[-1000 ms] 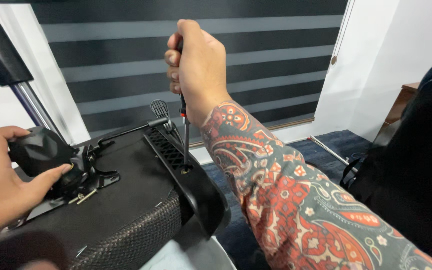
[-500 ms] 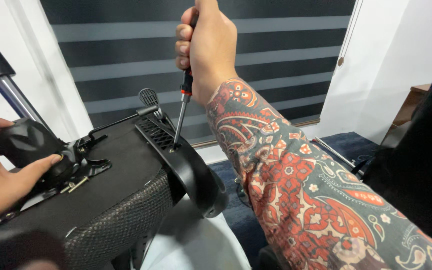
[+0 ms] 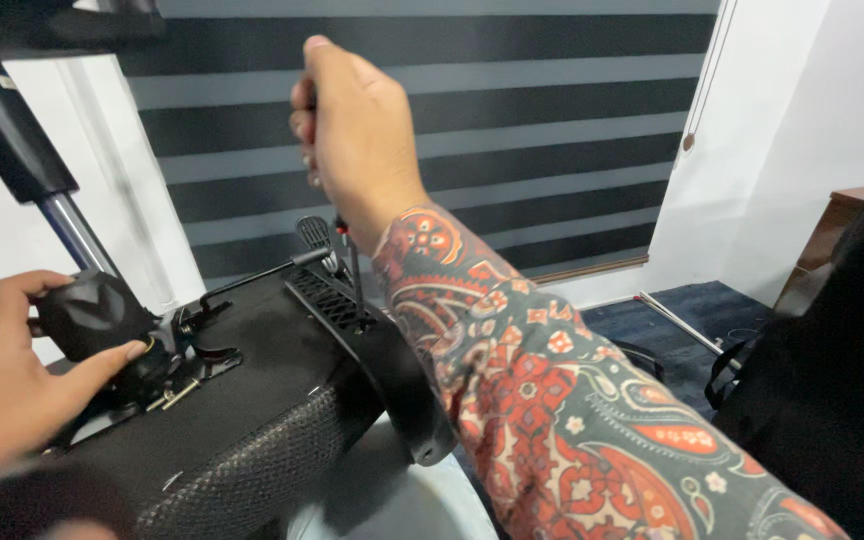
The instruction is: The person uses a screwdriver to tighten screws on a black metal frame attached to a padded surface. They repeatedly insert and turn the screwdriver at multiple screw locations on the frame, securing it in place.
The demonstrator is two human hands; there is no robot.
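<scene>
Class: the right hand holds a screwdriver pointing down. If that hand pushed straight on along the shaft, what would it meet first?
Probably the black slotted plastic bracket on the upturned chair seat's underside: the screwdriver in the right hand points straight down at it, though actual contact is unclear.

The light is even, soft and fairly bright, as from indoor daylight. The white wall (image 3: 802, 130) beside the striped blind (image 3: 512, 130) is the brightest area, with no harsh glare. The black chair seat (image 3: 242, 400) is dark, with weak sheen on its mesh edge and a soft shadow below it. The right hand (image 3: 357, 140) and patterned sleeve (image 3: 552, 400) are sharp. The left hand (image 3: 2, 385) is slightly soft, and the lower left corner near it is blurred. The dark pole (image 3: 12, 130) above that hand leans from wide-angle stretch.
</scene>
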